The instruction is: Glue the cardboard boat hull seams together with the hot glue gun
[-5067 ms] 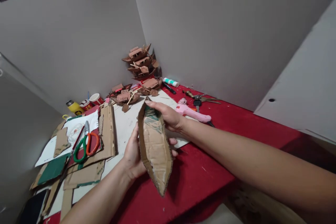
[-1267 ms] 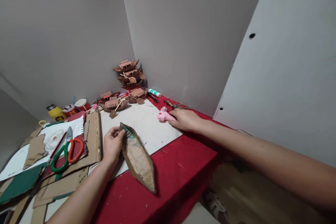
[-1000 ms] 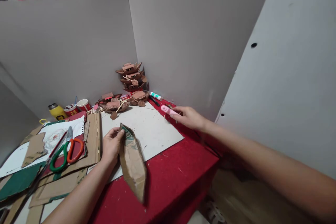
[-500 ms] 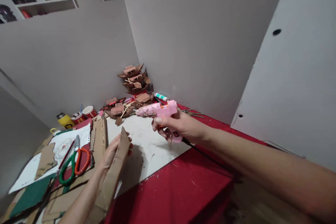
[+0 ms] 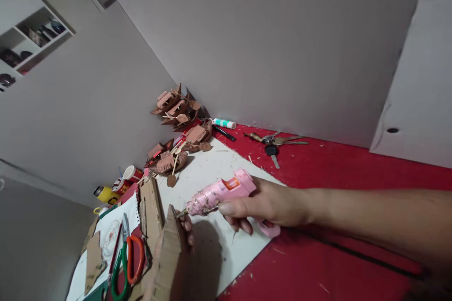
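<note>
My right hand [image 5: 261, 204] is wrapped round the handle of a pink hot glue gun [image 5: 221, 193], its barrel speckled with dried bits. The metal nozzle points left and meets, or nearly meets, the upper end of a folded piece of cardboard [image 5: 169, 254]. Behind that cardboard, my left hand [image 5: 189, 235] grips it, with only some fingertips showing past its right edge. Below both hands lies a white board [image 5: 243, 240] on the red table. Whether any glue has come out, I cannot tell.
Scissors [image 5: 134, 258] with green and orange handles lie at left on paper and cardboard scraps. Several small cardboard boats [image 5: 165, 162] stand in the far corner. Keys [image 5: 271, 150], a black marker [image 5: 225, 132] and a white-and-green tube [image 5: 225, 123] lie along the wall. Cups [image 5: 132, 173] stand at far left.
The glue gun has come down toward the cardboard, and its nozzle is now at the cardboard's upper end. The view has tilted and shifted right, showing the keys more fully.
</note>
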A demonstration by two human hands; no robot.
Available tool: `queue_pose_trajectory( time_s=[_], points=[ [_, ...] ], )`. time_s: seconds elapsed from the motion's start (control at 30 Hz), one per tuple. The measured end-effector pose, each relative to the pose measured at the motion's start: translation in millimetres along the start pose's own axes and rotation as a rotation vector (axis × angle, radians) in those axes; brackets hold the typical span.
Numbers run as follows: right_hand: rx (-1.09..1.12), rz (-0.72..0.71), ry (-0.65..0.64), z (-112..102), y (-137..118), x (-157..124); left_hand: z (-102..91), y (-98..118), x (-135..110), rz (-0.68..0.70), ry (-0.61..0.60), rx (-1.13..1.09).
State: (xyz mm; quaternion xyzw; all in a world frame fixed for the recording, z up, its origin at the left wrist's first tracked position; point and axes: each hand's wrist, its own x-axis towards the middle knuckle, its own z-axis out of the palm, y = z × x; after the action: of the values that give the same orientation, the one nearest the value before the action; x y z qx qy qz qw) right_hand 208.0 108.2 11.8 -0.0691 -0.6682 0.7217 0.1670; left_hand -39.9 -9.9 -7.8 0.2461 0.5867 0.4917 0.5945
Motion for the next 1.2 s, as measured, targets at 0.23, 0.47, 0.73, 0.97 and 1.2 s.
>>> queue_pose_trajectory(
  time_s=[0.23, 0.47, 0.73, 0.97, 1.2],
  points=[
    [0.033, -0.016, 0.025, 4.3, -1.8, 1.5, -22.0, -13.5, 13.9, -0.116, -0.293, -0.109],
    [0.063, -0.017, -0.006, 7.4, 6.0, 5.3, -30.0, -23.0, 10.0, -0.099, -0.328, -0.09],
    [0.088, 0.002, 0.036, 6.6, 7.7, 7.3, -23.0, -16.8, 9.8, -0.052, -0.361, -0.016],
    [0.109, 0.015, 0.036, 6.6, 10.5, 9.6, -22.7, -22.5, 9.2, -0.023, -0.241, -0.044],
    [0.112, 0.01, 0.021, 6.1, 11.0, 9.2, -28.0, -28.8, 13.2, 0.005, -0.272, -0.116]
  ],
)
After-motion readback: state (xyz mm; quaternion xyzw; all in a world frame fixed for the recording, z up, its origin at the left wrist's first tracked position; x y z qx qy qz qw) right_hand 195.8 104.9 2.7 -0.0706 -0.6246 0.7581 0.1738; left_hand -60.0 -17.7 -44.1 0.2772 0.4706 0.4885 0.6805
